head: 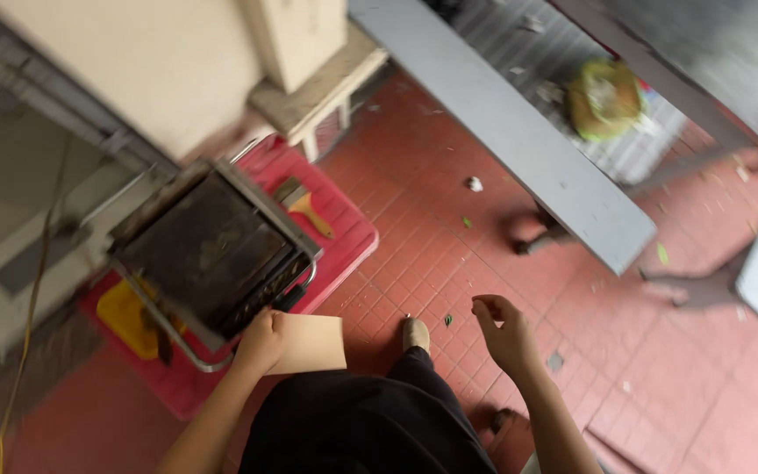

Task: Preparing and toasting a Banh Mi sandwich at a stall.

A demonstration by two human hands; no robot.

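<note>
My left hand [261,341] grips a flat tan card-like sheet [313,342] by its left edge, right beside the front corner of a dark, greasy metal griddle press [212,250]. The press sits on a red plastic crate lid [344,233]. My right hand [504,332] hovers over the red tiled floor, fingers loosely curled and apart, holding nothing. My dark-trousered leg and a light shoe [415,333] show between the two hands.
A paintbrush with a wooden handle [303,207] lies on the red lid, and a yellow object [125,316] sits under the press. A grey bench [519,132] runs across the upper right. A green round basket [605,98] lies beyond it. Litter specks dot the tiles.
</note>
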